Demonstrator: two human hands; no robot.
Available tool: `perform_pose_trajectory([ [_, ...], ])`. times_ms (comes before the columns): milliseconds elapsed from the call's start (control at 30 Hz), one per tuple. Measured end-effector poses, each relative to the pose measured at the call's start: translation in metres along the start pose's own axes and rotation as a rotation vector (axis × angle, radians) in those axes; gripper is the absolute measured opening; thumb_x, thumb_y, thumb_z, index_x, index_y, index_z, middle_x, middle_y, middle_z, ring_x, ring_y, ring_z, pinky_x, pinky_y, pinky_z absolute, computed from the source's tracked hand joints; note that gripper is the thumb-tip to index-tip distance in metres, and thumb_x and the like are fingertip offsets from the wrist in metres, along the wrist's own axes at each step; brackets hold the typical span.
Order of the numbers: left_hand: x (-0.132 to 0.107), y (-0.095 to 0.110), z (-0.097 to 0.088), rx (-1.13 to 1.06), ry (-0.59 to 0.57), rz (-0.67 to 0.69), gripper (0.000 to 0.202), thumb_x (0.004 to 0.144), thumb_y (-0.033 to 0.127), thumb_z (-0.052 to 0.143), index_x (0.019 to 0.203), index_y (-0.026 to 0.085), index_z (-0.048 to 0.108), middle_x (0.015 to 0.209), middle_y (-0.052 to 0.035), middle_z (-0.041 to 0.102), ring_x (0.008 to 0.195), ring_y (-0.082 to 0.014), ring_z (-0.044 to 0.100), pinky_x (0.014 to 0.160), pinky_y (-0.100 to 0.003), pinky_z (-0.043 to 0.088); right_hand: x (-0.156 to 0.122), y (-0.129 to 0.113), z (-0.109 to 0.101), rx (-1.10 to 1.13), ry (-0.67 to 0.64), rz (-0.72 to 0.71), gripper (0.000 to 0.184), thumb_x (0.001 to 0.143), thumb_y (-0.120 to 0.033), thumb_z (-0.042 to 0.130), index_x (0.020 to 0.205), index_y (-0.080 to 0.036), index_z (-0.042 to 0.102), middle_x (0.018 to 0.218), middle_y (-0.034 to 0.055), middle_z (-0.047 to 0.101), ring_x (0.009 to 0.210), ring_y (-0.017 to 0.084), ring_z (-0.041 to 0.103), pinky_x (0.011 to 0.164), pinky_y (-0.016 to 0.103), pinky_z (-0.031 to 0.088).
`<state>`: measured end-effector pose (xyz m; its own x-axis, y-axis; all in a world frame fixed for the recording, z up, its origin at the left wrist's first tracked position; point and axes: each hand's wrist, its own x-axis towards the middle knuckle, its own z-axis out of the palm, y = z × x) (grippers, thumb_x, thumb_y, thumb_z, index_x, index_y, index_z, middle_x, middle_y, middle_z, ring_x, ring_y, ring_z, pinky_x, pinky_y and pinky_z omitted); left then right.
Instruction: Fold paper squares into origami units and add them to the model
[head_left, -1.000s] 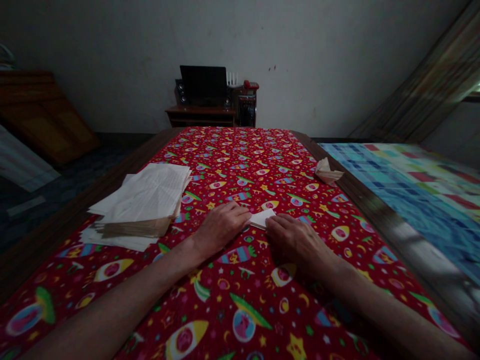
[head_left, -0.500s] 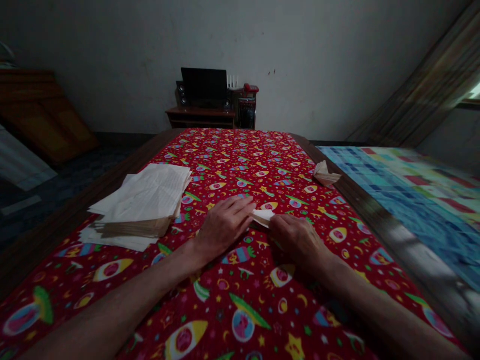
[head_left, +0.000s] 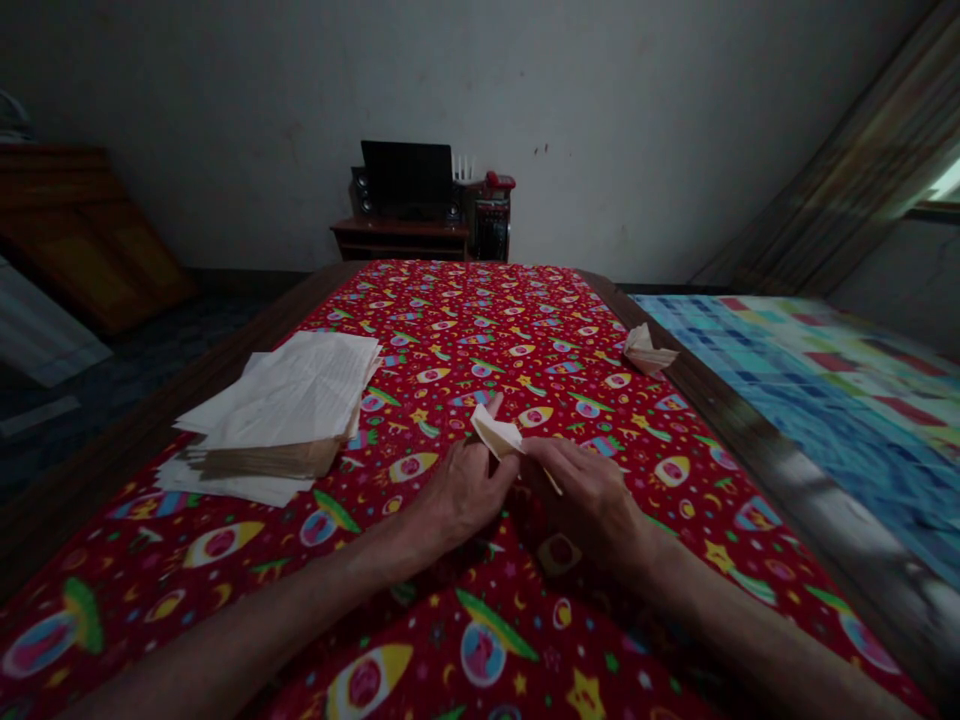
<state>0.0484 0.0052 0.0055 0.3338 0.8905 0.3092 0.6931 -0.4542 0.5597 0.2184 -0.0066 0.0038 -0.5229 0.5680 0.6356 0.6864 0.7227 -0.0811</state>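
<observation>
**Pinching a folded paper point(head_left: 496, 437) between both hands**

Left hand point(head_left: 461, 495) and right hand point(head_left: 585, 500) close together, not apart, fingers clamped on either side of the paper. Paper sits tilted between them, above the middle of a red rocket-print cloth point(head_left: 480, 320), with a thin pale edge poking out toward the right hand. Stack of loose papers point(head_left: 289, 395) lies on the cloth, left of the hands, near but not touching. Small crumpled paper piece point(head_left: 646, 350) sits farther ahead at the cloth's right edge, by the wooden table rim point(head_left: 701, 400). Dark monitor point(head_left: 407, 178) stands on a low stand beyond the table.
</observation>
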Motion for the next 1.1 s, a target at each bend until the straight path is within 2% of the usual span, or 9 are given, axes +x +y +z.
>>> perform_pose_trajectory([
  [100,0.002,0.004,-0.003,0.028,-0.01,-0.136,0.021,0.081,0.018,0.048,0.072,0.015,0.066,0.07,-0.0079,0.07,0.072,-0.0215,0.067,0.066,-0.03,0.052,0.0,-0.002,0.0,-0.015,-0.03,0.032,0.018,0.094,-0.018,0.04,0.085,-0.017,0.056,0.077,0.0063,0.065,0.073,0.015,0.061,0.064,0.024,0.045],
  [167,0.001,0.005,-0.002,0.03,-0.007,-0.135,0.02,0.079,0.016,0.048,0.072,0.014,0.066,0.071,-0.008,0.07,0.071,-0.0217,0.067,0.067,-0.031,0.052,0.002,-0.004,-0.002,-0.09,-0.036,0.07,0.015,0.091,-0.019,0.042,0.088,-0.017,0.056,0.08,0.0073,0.067,0.074,0.016,0.062,0.063,0.025,0.043],
  [333,-0.003,0.004,0.004,-0.111,0.058,0.027,0.032,0.074,0.012,0.052,0.102,0.019,0.065,0.093,-0.004,0.072,0.092,-0.0212,0.066,0.086,-0.032,0.051,0.01,-0.01,-0.009,-0.317,-0.117,0.193,0.027,0.086,-0.025,0.049,0.111,-0.015,0.055,0.085,0.0094,0.071,0.068,0.018,0.063,0.055,0.027,0.034],
  [400,-0.004,0.004,0.004,-0.153,0.066,0.02,0.042,0.073,0.011,0.054,0.113,0.021,0.061,0.099,-0.0029,0.071,0.091,-0.0201,0.066,0.083,-0.031,0.053,0.012,-0.01,-0.011,-0.336,-0.209,0.25,0.026,0.087,-0.027,0.049,0.109,-0.016,0.056,0.081,0.0083,0.072,0.063,0.018,0.063,0.051,0.027,0.029],
  [567,-0.004,0.004,-0.003,-0.192,0.023,-0.024,0.052,0.08,0.016,0.053,0.132,0.021,0.048,0.088,-0.002,0.073,0.071,-0.017,0.068,0.062,-0.025,0.053,0.015,-0.006,-0.015,-0.286,-0.402,0.38,0.021,0.084,-0.022,0.051,0.103,-0.019,0.06,0.078,0.0054,0.072,0.063,0.018,0.065,0.049,0.026,0.024],
  [667,-0.003,0.005,-0.007,-0.213,0.032,0.004,0.053,0.079,0.011,0.052,0.131,0.022,0.05,0.094,-0.003,0.073,0.078,-0.0172,0.069,0.067,-0.025,0.053,0.016,-0.003,-0.018,-0.246,-0.421,0.401,0.025,0.079,-0.02,0.055,0.103,-0.017,0.06,0.078,0.0063,0.072,0.062,0.018,0.064,0.05,0.025,0.025],
  [833,-0.006,0.008,-0.007,-0.194,0.013,0.044,0.048,0.082,0.013,0.05,0.128,0.025,0.055,0.09,-0.0006,0.074,0.069,-0.0146,0.069,0.061,-0.022,0.052,0.017,-0.003,-0.018,-0.226,-0.406,0.415,0.031,0.079,-0.021,0.055,0.11,-0.019,0.06,0.081,0.0071,0.073,0.066,0.02,0.066,0.051,0.025,0.026],
  [967,-0.005,0.0,-0.003,-0.17,0.027,0.075,0.05,0.078,0.008,0.05,0.123,0.026,0.059,0.104,-0.0022,0.072,0.083,-0.017,0.07,0.072,-0.025,0.054,0.018,-0.002,-0.019,-0.22,-0.462,0.47,0.03,0.075,-0.016,0.057,0.104,-0.019,0.063,0.081,0.0069,0.073,0.069,0.021,0.065,0.054,0.026,0.028],
  [1100,-0.004,-0.01,-0.002,-0.035,0.0,0.117,0.045,0.079,0.009,0.049,0.119,0.025,0.062,0.104,-0.0039,0.071,0.088,-0.0194,0.068,0.079,-0.03,0.054,0.013,0.001,-0.015,-0.185,-0.458,0.472,0.031,0.075,-0.016,0.056,0.105,-0.02,0.063,0.084,0.006,0.071,0.073,0.02,0.064,0.056,0.026,0.03],
])
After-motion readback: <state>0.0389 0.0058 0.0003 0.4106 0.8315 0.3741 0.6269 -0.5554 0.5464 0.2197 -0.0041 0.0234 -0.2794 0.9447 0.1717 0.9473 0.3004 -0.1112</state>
